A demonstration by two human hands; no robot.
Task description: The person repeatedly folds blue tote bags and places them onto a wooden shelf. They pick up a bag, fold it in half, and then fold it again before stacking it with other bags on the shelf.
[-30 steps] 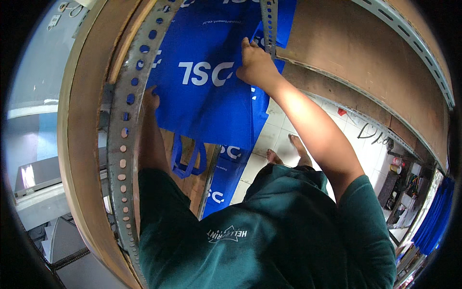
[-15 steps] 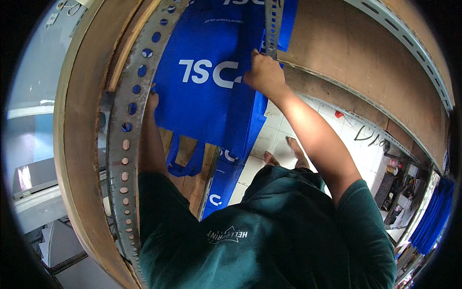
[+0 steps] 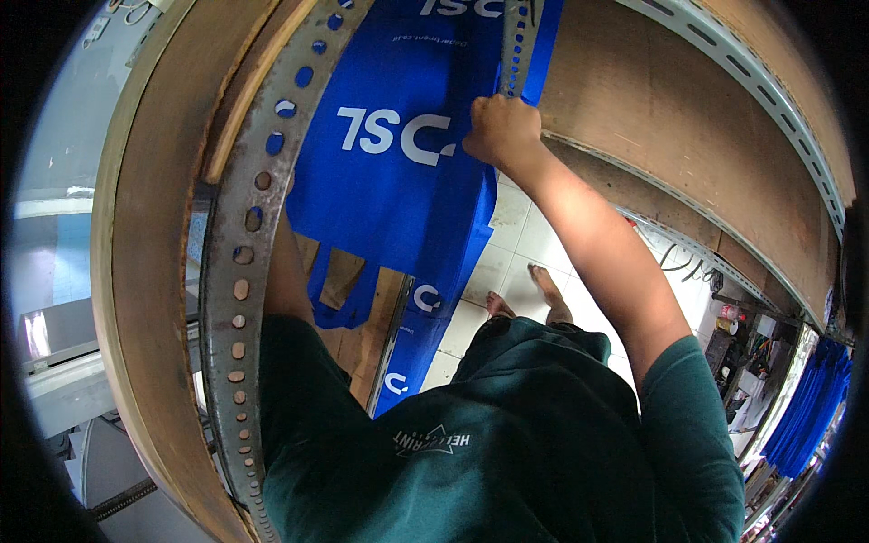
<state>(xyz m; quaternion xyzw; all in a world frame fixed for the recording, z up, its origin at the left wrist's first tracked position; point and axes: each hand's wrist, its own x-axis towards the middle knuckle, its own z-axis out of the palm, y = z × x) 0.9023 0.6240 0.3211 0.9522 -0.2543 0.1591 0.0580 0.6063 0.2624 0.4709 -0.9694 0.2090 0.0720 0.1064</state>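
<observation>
Right hand (image 3: 505, 125) clenched on blue bag (image 3: 385, 204)
The left hand, seemingly behind the metal upright (image 3: 242, 272), cannot be judged.

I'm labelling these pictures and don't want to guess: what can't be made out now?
Head view:
Left hand: fingers hidden by the metal post.
Right hand: fingertips hidden by its own back.
Blue bag: far end cut off by the upper edge.
Clutter at right: too small.

White-lettered blue bag (image 3: 380, 195), outspread, handle loop (image 3: 346, 319) nearside
</observation>
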